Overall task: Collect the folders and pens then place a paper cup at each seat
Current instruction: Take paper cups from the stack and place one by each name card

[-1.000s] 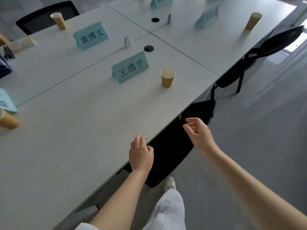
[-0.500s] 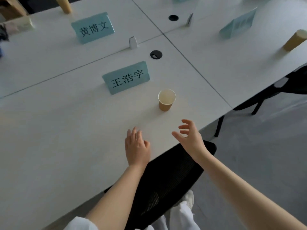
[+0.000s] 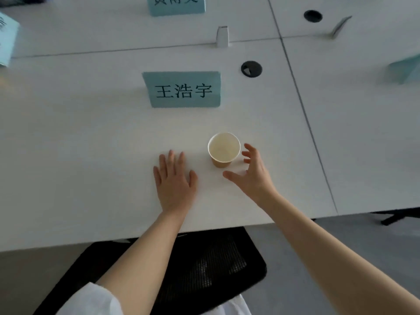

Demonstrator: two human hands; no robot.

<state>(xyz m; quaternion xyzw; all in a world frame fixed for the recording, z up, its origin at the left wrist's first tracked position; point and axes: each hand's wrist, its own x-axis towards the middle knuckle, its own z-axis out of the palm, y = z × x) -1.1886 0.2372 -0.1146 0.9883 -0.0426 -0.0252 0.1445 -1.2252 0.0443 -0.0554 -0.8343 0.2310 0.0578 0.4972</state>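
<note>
I'm looking at a meeting room: joined white tables (image 3: 91, 137), name cards (image 3: 184, 89) mid-frame, mesh chair (image 3: 204, 269) below

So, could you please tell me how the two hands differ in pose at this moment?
The left hand lies palm down on the table with fingers straight and together; the right hand has fingers spread and curved. The left hand sits apart from the paper cup; the right hand is cupped beside it, not yet gripping. Both hold nothing.
</note>
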